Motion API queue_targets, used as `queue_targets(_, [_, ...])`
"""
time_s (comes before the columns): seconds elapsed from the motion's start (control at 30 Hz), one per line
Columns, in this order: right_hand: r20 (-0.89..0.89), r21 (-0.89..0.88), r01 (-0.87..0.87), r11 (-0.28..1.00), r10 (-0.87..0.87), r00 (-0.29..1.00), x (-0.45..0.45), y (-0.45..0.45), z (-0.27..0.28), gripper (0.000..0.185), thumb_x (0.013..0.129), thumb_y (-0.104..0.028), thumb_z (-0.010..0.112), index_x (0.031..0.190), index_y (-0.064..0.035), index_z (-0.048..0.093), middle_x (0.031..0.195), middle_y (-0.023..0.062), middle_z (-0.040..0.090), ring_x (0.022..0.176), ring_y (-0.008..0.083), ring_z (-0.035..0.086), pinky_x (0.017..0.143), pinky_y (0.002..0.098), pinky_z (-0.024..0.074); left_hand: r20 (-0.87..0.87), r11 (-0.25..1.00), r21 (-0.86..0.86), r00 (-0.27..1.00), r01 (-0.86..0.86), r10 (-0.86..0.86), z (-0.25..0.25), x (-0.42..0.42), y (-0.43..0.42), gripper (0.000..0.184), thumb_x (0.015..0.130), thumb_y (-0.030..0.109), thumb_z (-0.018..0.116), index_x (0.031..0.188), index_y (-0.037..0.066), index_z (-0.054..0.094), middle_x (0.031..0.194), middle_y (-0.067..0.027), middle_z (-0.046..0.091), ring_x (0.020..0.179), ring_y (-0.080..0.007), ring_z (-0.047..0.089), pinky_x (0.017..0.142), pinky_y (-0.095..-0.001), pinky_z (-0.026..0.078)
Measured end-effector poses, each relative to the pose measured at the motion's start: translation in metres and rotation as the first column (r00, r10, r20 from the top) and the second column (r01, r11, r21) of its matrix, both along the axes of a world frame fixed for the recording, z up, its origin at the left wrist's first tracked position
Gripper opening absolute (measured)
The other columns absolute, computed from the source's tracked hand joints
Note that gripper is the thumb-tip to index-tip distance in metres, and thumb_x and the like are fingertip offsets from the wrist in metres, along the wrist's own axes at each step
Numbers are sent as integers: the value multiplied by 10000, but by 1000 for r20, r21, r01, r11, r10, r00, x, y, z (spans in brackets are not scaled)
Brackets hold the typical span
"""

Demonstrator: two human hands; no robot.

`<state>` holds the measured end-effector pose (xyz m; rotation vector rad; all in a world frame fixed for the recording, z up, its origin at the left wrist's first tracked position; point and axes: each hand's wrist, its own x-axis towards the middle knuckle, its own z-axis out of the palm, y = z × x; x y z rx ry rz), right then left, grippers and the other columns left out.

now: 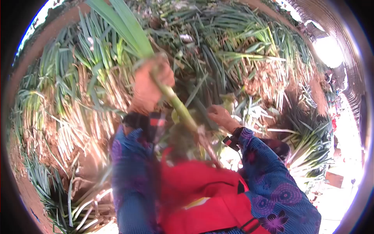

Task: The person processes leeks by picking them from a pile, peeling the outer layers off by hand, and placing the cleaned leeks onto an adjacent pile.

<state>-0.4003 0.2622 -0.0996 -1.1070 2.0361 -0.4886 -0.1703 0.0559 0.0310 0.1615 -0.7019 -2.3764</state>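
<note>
My left hand (152, 82) is wrapped around a large green onion (180, 107). The stalk slants across the middle of the view, its wide green leaves rising to the top left and its root end hanging low over my red apron (198, 195). Right of the stalk, my right hand (222, 117) is closed with curled fingers, apart from the onion. Whatever it may pinch is too small or hidden to name. Motion blurs the left hand and forearm. Dark bands with small devices circle both wrists.
Piled green onions (93, 78) lie along the left, roots toward me. Another heap (269, 78) spreads at the back right, and a bundle (311, 144) lies beside my right elbow. More stalks (85, 210) rest at the lower left. A ribbed curved cover (343, 31) arches on the right.
</note>
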Motion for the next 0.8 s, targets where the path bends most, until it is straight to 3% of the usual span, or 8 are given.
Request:
queue_targets(0.07, [349, -239, 143, 961, -52, 936, 22, -46, 40, 570, 819, -185, 637, 1358, -91, 476, 1234, 107, 603, 932, 200, 647, 777, 327, 520, 20, 999, -45, 1000, 20, -19, -5, -5, 1, 249, 916, 299, 560, 848, 59, 579, 521, 35, 339, 471, -127, 338, 499, -293, 300])
queue_targets(0.17, [527, -487, 140, 862, 162, 834, 59, -86, 119, 626, 836, -162, 627, 1419, -106, 407, 1259, 87, 576, 902, 157, 625, 740, 306, 520, 78, 994, -104, 997, 18, -10, -9, -10, 6, 241, 914, 291, 560, 868, 55, 580, 527, 24, 363, 465, -139, 371, 486, -296, 312])
queue_targets(0.27, [646, -578, 68, 813, 405, 647, 62, -120, 126, 645, 845, -117, 603, 1444, -117, 364, 1251, 88, 560, 863, 145, 625, 696, 280, 516, 112, 990, -143, 994, 18, -2, -10, -10, 11, 245, 909, 296, 567, 860, 56, 576, 529, 26, 374, 458, -133, 380, 478, -287, 313])
queue_targets(0.5, [309, -514, -186, 837, 383, 870, 41, -130, 155, 418, 859, -93, 596, 1268, -41, 526, 906, 34, 641, 776, 89, 598, 620, 228, 459, 224, 983, -135, 970, 126, -94, -15, -9, 11, 228, 868, 288, 626, 887, 64, 585, 558, 30, 392, 493, -123, 392, 505, -273, 330])
queue_targets(0.53, [283, -504, -158, 849, 335, 899, 41, -130, 155, 253, 841, -102, 603, 1083, -29, 612, 858, 32, 641, 764, 125, 605, 645, 255, 471, 223, 986, -128, 972, 105, -74, -11, -12, 15, 233, 868, 292, 629, 893, 64, 585, 569, 29, 400, 502, -123, 399, 511, -276, 339])
queue_targets(0.63, [-240, -557, -310, 771, 207, 948, 35, -127, 150, 221, 812, -104, 609, 1016, -23, 627, 865, 48, 643, 769, 176, 617, 686, 298, 488, 192, 989, -126, 980, 72, -47, -16, -17, 18, 315, 895, 375, 619, 964, 69, 579, 660, 8, 468, 565, -121, 441, 538, -289, 375])
queue_targets(0.77, [-184, -633, -371, 679, 334, 925, 30, -122, 149, 224, 787, -125, 635, 994, -44, 660, 921, 89, 662, 895, 217, 643, 786, 328, 500, 201, 994, -90, 976, -68, 85, -23, -20, 16, 439, 929, 504, 539, 1073, 91, 566, 791, -21, 558, 638, -144, 517, 562, -289, 423])
queue_targets(0.8, [228, -717, -139, 684, 417, 880, 31, -117, 152, 268, 811, -135, 661, 1057, -30, 667, 1027, 80, 666, 956, 171, 632, 842, 305, 488, 231, 989, -93, 963, -117, 136, -29, -22, 17, 430, 947, 495, 509, 1097, 96, 567, 800, -12, 569, 645, -132, 533, 566, -266, 431])
